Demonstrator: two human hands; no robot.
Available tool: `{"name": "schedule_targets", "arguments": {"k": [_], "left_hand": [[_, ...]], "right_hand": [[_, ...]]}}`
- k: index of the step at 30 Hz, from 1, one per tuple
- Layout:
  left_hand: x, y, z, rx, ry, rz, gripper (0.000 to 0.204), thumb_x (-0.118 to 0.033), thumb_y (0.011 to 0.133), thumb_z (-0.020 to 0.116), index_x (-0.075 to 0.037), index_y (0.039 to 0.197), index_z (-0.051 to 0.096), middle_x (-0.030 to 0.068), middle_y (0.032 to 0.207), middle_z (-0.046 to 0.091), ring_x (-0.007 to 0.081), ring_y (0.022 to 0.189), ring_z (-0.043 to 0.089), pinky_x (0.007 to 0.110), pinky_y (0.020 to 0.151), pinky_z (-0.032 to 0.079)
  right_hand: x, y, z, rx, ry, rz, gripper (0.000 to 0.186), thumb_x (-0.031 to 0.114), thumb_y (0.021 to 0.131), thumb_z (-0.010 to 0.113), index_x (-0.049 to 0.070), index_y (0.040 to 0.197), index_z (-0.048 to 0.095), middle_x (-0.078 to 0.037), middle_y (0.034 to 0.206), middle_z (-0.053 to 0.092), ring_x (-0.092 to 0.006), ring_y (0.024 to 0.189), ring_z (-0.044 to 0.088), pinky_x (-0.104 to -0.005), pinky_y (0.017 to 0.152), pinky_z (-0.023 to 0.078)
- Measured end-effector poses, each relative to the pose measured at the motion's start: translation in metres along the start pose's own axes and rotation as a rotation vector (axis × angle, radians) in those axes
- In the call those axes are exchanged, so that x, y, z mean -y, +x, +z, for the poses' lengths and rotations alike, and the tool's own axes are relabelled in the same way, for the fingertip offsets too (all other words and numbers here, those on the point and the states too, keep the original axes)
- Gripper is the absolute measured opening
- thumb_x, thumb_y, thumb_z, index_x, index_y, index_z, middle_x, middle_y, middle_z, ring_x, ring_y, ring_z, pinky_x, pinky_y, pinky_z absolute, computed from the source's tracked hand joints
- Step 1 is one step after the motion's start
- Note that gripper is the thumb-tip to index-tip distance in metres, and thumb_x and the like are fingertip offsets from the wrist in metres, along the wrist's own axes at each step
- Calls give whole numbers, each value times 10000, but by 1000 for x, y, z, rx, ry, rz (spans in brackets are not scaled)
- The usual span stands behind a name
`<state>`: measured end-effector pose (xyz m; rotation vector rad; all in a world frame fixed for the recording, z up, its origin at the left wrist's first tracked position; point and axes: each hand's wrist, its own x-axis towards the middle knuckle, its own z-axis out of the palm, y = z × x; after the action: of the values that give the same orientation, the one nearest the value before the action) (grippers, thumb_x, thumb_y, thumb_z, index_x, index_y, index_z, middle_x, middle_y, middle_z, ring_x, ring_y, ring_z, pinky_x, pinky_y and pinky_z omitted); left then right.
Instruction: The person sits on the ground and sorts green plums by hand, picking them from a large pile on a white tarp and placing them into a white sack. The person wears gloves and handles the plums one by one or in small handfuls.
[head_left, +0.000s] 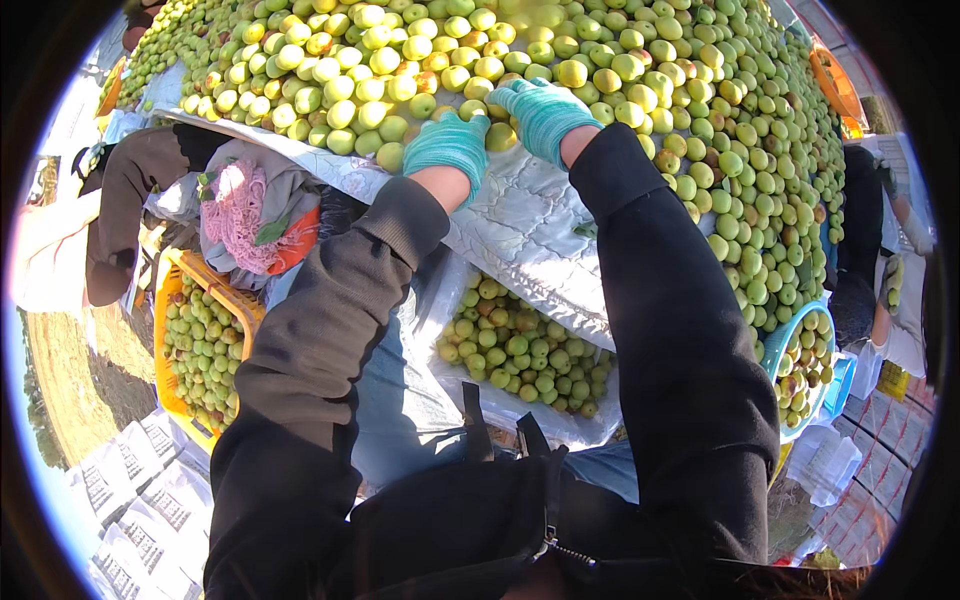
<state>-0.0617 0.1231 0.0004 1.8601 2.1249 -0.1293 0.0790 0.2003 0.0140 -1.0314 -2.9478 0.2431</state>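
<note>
A broad heap of small round green fruits (400,62), jujube-like and some with brown blotches, lies on a pale quilted cloth (530,220). Both my hands wear teal knitted gloves at the near edge of the heap. My left hand (448,152) has its fingers drawn together over the fruit; whatever lies under them is hidden. To its right and slightly farther off, my right hand (545,115) rests on the fruit with its fingers stretched toward the left. A few single fruits sit between the two hands.
Below the cloth edge, a box lined with clear plastic (440,312) holds more fruit between my legs. An orange crate (248,312) of fruit stands left, a light-blue basin (772,362) right. A pink knitted cloth (235,215) lies left. Other people sit at both sides.
</note>
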Motion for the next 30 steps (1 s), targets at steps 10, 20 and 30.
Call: {"name": "schedule_targets", "arguments": {"k": [10,20,30], "left_hand": [[7,1,17,282,-804,335,529,-134,769,667,-97,1262,478,137,1190,564,254,1118,536,349,966,420],[-48,-29,26,129,-550,618,500,-139,830,648,-127,1294,462,128,1178,582,257,1105,565,349,957,439],[-55,-49,22,297,-388,644,505,-64,690,709,-111,1182,607,114,1291,493,271,1179,502,333,1008,396]], "right_hand": [[-6,-64,-8,2,403,161,529,188,749,758,137,1229,541,-122,1118,616,-311,971,636,-386,805,520],[12,-254,-25,-390,1092,434,518,119,743,794,50,1200,562,-76,1117,602,-162,963,614,-284,827,530],[-69,-476,-61,-983,11,1221,497,123,718,770,94,1176,580,-78,1074,605,-200,921,596,-319,785,509]]}}
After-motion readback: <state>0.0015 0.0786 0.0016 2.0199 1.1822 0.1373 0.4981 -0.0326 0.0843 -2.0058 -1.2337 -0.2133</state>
